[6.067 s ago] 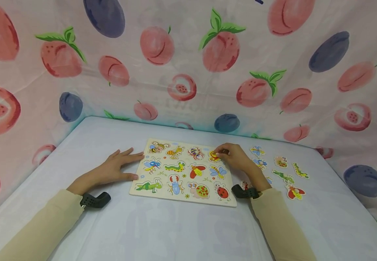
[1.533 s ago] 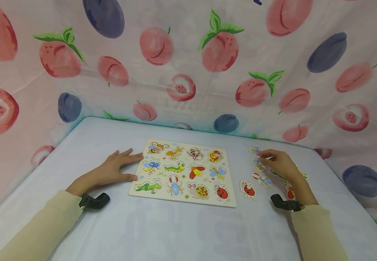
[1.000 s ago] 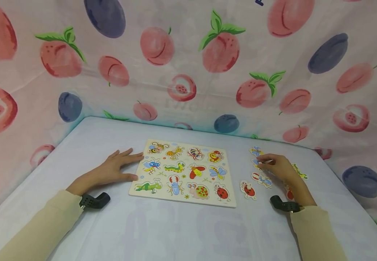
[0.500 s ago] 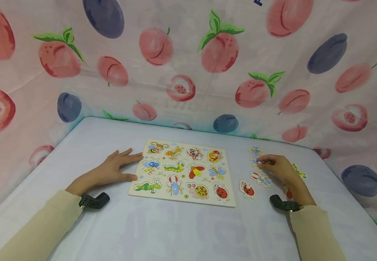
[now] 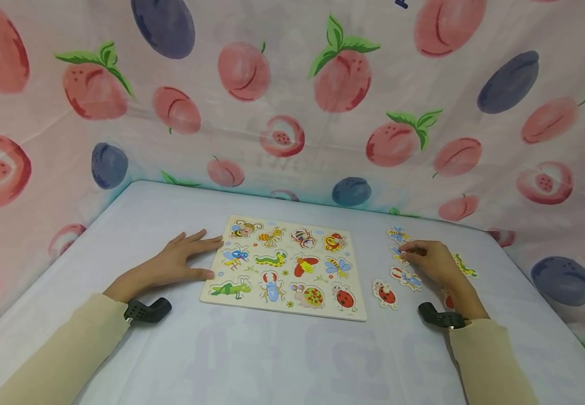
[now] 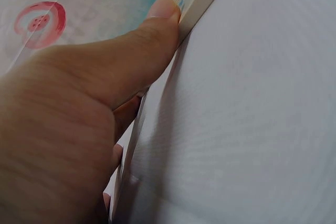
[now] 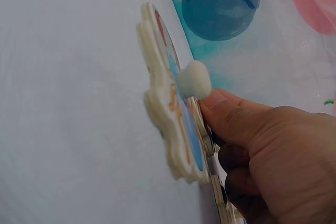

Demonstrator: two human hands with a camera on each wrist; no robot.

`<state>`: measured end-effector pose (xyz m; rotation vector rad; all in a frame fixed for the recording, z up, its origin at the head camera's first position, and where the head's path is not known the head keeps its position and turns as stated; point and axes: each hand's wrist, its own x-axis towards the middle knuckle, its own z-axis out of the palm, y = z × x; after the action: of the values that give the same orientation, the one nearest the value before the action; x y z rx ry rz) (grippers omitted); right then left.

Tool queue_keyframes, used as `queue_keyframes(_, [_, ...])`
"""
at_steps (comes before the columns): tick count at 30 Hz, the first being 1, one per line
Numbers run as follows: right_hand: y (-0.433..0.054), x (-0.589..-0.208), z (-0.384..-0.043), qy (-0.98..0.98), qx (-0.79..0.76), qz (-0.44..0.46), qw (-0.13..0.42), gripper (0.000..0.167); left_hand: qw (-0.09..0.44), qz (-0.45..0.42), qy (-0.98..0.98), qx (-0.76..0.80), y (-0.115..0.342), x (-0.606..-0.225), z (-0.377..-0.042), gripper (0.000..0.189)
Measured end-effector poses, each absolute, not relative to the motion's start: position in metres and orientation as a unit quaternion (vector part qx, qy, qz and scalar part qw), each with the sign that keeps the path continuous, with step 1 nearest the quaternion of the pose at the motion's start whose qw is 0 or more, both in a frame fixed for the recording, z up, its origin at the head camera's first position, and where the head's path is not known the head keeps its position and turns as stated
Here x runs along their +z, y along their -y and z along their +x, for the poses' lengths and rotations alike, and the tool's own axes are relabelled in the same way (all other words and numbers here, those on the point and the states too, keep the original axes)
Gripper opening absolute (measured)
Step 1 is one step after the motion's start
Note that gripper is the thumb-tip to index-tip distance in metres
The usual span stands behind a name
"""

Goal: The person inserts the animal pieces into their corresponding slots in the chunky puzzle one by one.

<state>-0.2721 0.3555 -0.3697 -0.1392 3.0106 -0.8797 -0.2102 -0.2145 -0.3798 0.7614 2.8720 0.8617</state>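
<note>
My left hand lies at the left side of a wooden insect puzzle board, fingers spread. In the left wrist view its thumb touches the board's edge. Among the loose pieces to the right, my right hand pinches the blue mosquito piece between thumb and index finger. Fingers cover part of this piece, and its knob is hidden. Just nearer lies the stag beetle piece, its white knob large in the right wrist view, in front of the thumb.
Around the right hand lie a bee piece, a ladybug piece, a caterpillar piece and a partly covered red-winged piece. Fruit-print cloth rises behind the white table.
My right hand has gone from the board's top right corner to the loose pieces, then down from the bee piece to the mosquito piece, where it stays. The left hand keeps its place.
</note>
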Motion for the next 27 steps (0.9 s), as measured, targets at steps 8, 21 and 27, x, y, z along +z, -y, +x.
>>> queue_keyframes(8, [-0.356,-0.371,-0.273,-0.962,-0.266,-0.062,-0.011,0.029,0.023,0.244,-0.929,0.278,0.215,-0.381,-0.211,0.079])
queue_keyframes(21, [-0.352,-0.365,-0.272,-0.963,-0.255,-0.078,-0.021,0.029,0.025,0.242,-0.929,0.277,0.212,-0.377,-0.209,0.079])
queue_keyframes(27, [-0.343,-0.354,-0.273,-0.958,-0.252,-0.130,-0.045,0.025,0.026,0.242,-0.929,0.281,0.213,-0.376,-0.208,0.079])
